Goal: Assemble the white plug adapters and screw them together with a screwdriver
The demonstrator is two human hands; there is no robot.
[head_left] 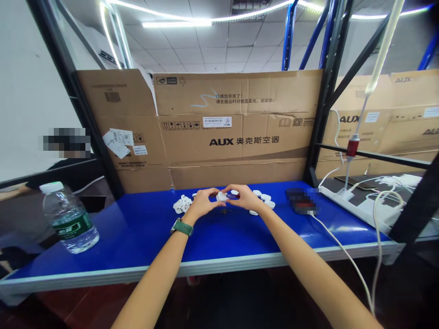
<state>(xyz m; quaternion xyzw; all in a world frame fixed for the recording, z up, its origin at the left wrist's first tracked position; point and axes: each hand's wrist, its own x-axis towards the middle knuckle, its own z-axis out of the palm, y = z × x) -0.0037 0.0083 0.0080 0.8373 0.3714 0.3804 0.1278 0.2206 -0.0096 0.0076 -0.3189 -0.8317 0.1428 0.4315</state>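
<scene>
Both my hands meet over the middle of the blue table [137,233], near its back. My left hand [202,203], with a green watch on its wrist, pinches a small white round part [222,196]. My right hand [245,197] closes on the same part from the other side, with a small dark piece [232,195] at its fingertips. A heap of small white parts [181,204] lies just left of my left hand. More white parts [265,200] lie behind and right of my right hand. A few tiny dark bits [223,212] rest on the table under my hands.
A clear water bottle [68,217] stands at the table's left front. Flattened cardboard boxes [236,132] wall off the back. A white power strip [350,203] with white cables [346,253] sits at the right, beside black shelf posts [324,105]. A blurred dark object [302,201] lies right of my hands.
</scene>
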